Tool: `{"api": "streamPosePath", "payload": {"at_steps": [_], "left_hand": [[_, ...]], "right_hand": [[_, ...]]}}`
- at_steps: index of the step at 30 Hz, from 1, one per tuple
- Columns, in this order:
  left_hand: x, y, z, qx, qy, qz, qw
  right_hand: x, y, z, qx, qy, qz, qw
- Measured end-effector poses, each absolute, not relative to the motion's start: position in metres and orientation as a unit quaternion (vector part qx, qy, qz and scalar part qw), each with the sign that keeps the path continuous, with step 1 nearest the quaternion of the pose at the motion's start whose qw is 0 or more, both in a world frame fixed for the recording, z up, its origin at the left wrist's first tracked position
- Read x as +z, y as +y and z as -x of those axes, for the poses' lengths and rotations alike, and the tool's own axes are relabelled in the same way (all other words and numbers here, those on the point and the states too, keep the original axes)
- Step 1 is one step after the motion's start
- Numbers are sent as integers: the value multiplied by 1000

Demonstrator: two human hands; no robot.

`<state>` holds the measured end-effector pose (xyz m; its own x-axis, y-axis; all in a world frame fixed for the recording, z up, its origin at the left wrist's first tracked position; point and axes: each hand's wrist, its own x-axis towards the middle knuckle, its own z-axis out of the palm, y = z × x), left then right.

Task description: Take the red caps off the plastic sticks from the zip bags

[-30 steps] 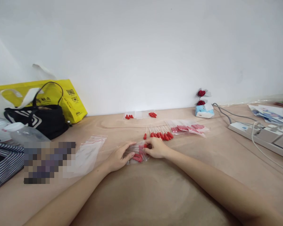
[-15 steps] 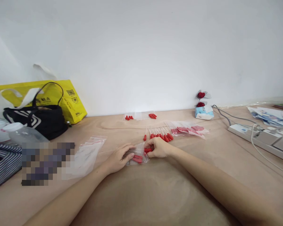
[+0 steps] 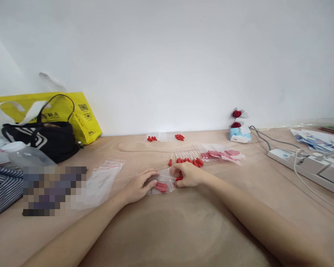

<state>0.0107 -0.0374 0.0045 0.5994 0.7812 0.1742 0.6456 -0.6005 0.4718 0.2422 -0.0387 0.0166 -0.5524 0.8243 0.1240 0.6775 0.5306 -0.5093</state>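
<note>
In front of me a small clear zip bag (image 3: 168, 182) lies on the table with a few red-tipped sticks (image 3: 160, 187) inside. My left hand (image 3: 140, 187) grips its left side, thumb over the plastic. At the bag's right edge my right hand (image 3: 189, 175) is closed in a pinch on a red-tipped stick (image 3: 179, 178), mostly hidden by the fingers. Just beyond the right hand lies a row of loose red-tipped sticks (image 3: 195, 162) with thin pale shafts pointing away. One more stick (image 3: 170, 162) sits slightly apart at the row's left.
Filled clear bags (image 3: 219, 155) lie right of the row; flat zip bags (image 3: 101, 181) lie left. Two small red groups (image 3: 179, 137) rest on plastic by the wall. A yellow bag (image 3: 86, 118) and black bag (image 3: 55, 141) stand left; a tissue pack (image 3: 240, 135) and power strip (image 3: 308, 167) right.
My right hand has shifted slightly right relative to the bag, and less red shows between its fingers. My left hand keeps its grip. The whole view has moved slightly.
</note>
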Motion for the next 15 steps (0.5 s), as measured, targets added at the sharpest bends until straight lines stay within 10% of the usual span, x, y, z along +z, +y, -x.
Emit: {"api": "streamPosePath", "payload": {"at_steps": [6,15], "left_hand": [[5,-37,-10,186,399,-879,185],[20,-27,-9,288,479,-804,203]], "right_hand": [[27,-36,-251,204,-844,486,99],[45,-24,-284,529,-686,488,106]]}}
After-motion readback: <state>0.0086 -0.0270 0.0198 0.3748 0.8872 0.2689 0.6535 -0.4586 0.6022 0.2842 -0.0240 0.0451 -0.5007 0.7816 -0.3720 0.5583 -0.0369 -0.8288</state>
